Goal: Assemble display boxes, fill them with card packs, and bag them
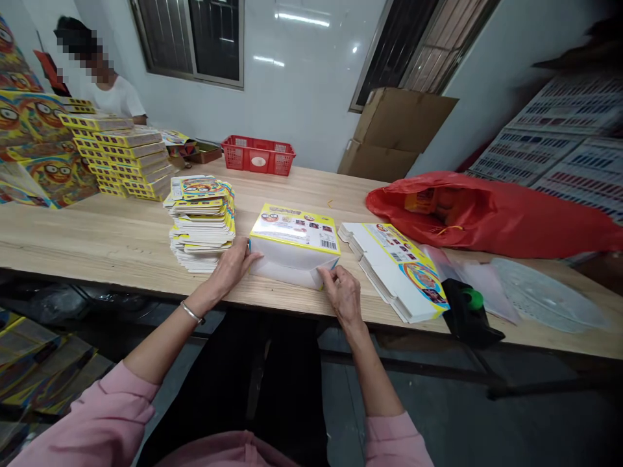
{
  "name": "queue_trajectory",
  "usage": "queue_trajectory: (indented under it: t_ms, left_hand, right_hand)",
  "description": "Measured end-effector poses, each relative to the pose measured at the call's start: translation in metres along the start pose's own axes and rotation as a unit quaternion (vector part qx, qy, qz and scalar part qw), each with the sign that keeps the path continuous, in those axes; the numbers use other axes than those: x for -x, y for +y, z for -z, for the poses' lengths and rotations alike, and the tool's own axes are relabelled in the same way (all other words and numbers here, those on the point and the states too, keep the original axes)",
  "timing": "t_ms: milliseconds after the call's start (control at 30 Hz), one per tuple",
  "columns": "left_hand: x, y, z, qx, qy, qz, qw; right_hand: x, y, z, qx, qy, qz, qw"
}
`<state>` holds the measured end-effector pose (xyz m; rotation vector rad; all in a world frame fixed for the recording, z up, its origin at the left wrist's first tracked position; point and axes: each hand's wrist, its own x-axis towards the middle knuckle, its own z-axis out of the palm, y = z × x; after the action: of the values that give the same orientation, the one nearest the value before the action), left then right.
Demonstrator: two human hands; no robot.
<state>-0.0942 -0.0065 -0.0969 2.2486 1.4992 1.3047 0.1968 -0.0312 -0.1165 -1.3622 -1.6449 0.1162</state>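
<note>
A yellow and white printed cardboard box (pixel 294 230) rests on the table in front of me, its plain white side facing me. My left hand (pixel 235 264) grips the box's left end, thumb on the white side. At the lower right corner, my right hand (pixel 342 292) pinches the box's edge, fingers bent and closed. Left of the box stands an uneven stack of folded printed cartons (pixel 202 224). To the right lie flat unfolded cartons (pixel 396 272), overlapping each other. Beside them is a black tape dispenser (pixel 470 318) with a green roll centre.
A red plastic basket (pixel 257 155) stands at the table's back. An open red bag (pixel 516 217) lies at right, near a clear plastic lid-like sheet (pixel 549 295). Finished-looking boxes (pixel 124 155) are piled at left, near a person (pixel 114 97). Brown cartons (pixel 389 133) lean by the wall.
</note>
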Motion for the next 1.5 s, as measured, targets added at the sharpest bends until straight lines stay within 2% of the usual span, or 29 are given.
queue_trajectory:
  t_ms: [100,167,267,367,467,567,700,767,900,1033,1100,1200,1267,1333,1400,1500]
  left_hand:
    - [0.001,-0.003,0.001,-0.044,-0.015,-0.016,0.999]
    - [0.004,-0.005,0.000,-0.062,-0.010,-0.025,0.998]
    - [0.009,-0.006,-0.006,-0.031,0.034,-0.020,0.999]
    - [0.009,-0.003,-0.021,0.074,0.063,0.033,0.995]
    - [0.001,0.003,-0.039,0.126,0.082,0.100,0.984]
    - [-0.008,0.005,-0.048,0.151,0.073,0.148,0.975]
    - [-0.012,-0.001,-0.042,0.292,0.018,0.147,0.945]
    - [-0.011,-0.003,-0.036,0.324,0.002,0.136,0.936]
    - [-0.009,0.003,-0.023,0.276,-0.023,0.121,0.953]
    - [0.002,0.017,-0.005,0.254,-0.051,0.109,0.960]
    - [0.017,0.023,0.007,0.264,-0.063,0.112,0.956]
    - [0.054,0.030,0.025,0.341,-0.039,0.134,0.930]
    - [0.086,0.038,0.038,0.426,0.010,0.169,0.889]
    - [0.120,0.047,0.053,0.494,0.056,0.214,0.841]
    - [0.156,0.057,0.071,0.511,0.084,0.268,0.812]
    - [0.218,0.070,0.106,0.472,0.150,0.334,0.802]
  right_hand:
    - [0.001,0.006,-0.007,-0.005,0.011,-0.024,1.000]
    - [0.001,0.011,-0.013,-0.041,0.046,-0.074,0.995]
    - [-0.003,0.019,-0.023,-0.199,0.059,-0.149,0.967]
    - [-0.011,0.024,-0.030,-0.334,0.010,-0.161,0.929]
    - [-0.021,0.027,-0.033,-0.328,-0.030,-0.175,0.928]
    - [-0.028,0.029,-0.031,-0.333,-0.041,-0.188,0.923]
    - [-0.032,0.034,-0.023,-0.369,-0.063,-0.183,0.909]
    - [-0.034,0.039,-0.017,-0.373,-0.092,-0.170,0.908]
    - [-0.042,0.045,-0.004,-0.383,-0.143,-0.140,0.902]
    - [-0.039,0.038,0.015,-0.369,-0.163,-0.129,0.906]
    - [-0.020,0.031,0.026,-0.351,-0.154,-0.138,0.913]
    - [0.033,0.021,0.035,-0.332,-0.121,-0.139,0.925]
    - [0.076,0.019,0.034,-0.313,-0.099,-0.104,0.939]
    - [0.115,0.019,0.030,-0.296,-0.121,-0.042,0.946]
    - [0.142,0.015,0.018,-0.312,-0.179,0.012,0.933]
    - [0.167,-0.013,-0.013,-0.384,-0.277,0.053,0.879]
